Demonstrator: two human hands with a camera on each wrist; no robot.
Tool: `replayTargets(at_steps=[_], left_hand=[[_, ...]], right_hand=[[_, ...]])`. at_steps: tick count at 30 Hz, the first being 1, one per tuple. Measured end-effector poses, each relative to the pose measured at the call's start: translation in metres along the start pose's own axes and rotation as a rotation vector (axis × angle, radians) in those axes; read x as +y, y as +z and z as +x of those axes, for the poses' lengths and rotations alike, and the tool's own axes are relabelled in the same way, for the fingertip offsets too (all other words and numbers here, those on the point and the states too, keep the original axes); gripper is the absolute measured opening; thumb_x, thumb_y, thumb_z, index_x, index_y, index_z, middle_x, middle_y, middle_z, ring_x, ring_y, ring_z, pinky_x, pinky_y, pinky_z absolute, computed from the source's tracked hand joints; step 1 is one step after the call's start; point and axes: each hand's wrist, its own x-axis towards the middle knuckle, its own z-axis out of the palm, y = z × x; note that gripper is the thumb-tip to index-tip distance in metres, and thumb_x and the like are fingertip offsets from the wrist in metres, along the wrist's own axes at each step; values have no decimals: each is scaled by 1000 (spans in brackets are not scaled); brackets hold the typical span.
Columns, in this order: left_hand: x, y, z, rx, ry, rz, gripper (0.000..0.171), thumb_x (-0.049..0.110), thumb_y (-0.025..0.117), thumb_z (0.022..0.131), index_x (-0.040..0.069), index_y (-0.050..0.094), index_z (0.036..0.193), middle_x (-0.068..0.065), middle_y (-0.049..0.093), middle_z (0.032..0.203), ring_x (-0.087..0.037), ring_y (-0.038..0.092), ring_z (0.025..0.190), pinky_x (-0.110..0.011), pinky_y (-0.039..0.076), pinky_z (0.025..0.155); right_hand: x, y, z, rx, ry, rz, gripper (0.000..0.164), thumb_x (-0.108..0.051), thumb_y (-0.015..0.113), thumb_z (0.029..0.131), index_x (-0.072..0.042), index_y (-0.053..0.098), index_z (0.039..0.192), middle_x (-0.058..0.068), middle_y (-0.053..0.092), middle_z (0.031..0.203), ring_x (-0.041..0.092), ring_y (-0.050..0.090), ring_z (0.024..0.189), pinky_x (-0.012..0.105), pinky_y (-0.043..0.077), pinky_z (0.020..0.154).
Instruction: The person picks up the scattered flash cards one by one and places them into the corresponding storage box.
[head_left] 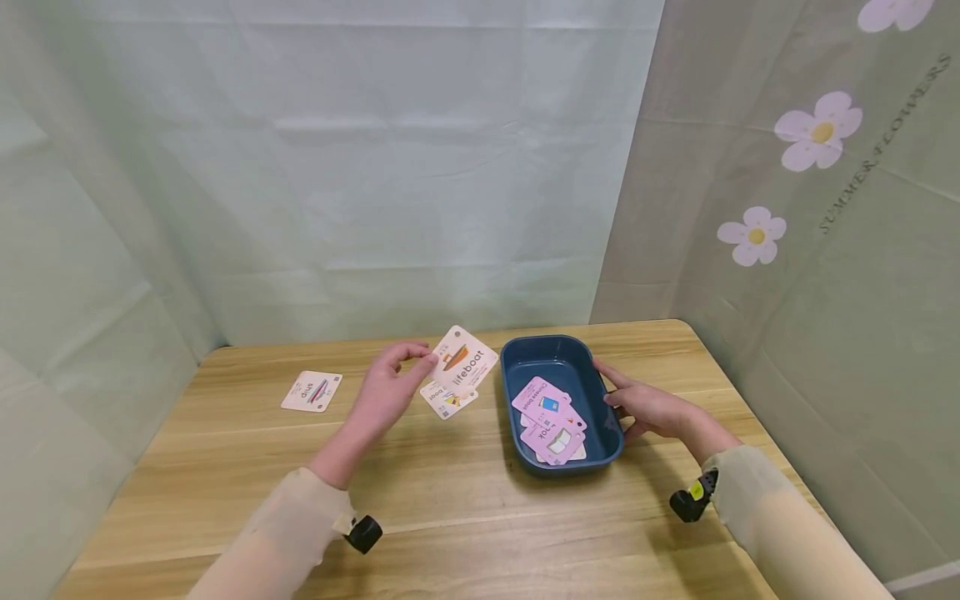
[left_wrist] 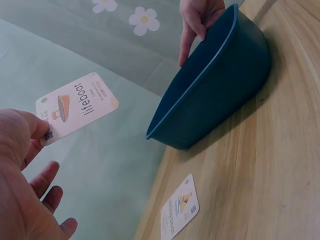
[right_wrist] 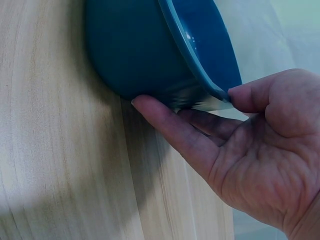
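My left hand (head_left: pixel 388 385) pinches a corner of a white card (left_wrist: pixel 77 107) printed "lifeboat" with an orange boat, held up above the table. Below it, partly covered in the head view, a second boat card (head_left: pixel 448 401) lies on the wood. My right hand (head_left: pixel 651 408) grips the right side of a deep blue plastic bin (head_left: pixel 520 454), thumb at the rim and fingers against the outer wall (right_wrist: pixel 135 55). Several overlapping pink cards (head_left: pixel 557 443) lie inside the bin, one showing a blue book and another an open book.
A white card (head_left: pixel 312 392) with a ship picture lies toward the left of the wooden table (head_left: pixel 442 533). Pale curtains (head_left: pixel 375 167) enclose the table at the back and sides, with printed flowers (head_left: pixel 819 132) on the right one.
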Motion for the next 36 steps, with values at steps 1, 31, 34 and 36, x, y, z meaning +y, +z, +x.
replayTargets(at_steps=[1,31,34,36], left_hand=[[0,1,0,0,-1,-5,26,30,69,99,6,70,109,-11,59,140,-29,46,135,-53,28,115],[9,37,8,-39,10,-37,21,27,71,97,9,73,107,-8,61,127,-29,51,122,-47,42,103],[9,42,9,-44,13,-32,22,29,70,97,9,73,106,-8,62,126,-28,52,122,-47,42,103],[9,45,10,-44,22,-24,21,29,70,97,10,74,105,-7,64,124,-29,53,122,-48,40,105]], right_hand=[[0,0,0,-1,-1,1,72,-8,34,107,-29,-1,166,30,2,166,56,35,139,56,58,84],[0,-1,1,-6,4,1,72,-8,36,107,-30,-1,165,27,-2,167,56,31,141,57,57,84],[0,-1,1,-5,6,1,72,-9,36,107,-30,-1,165,27,-1,167,55,32,141,57,57,84],[0,-1,1,-4,7,1,72,-9,36,107,-31,0,165,28,0,167,56,33,140,57,57,84]])
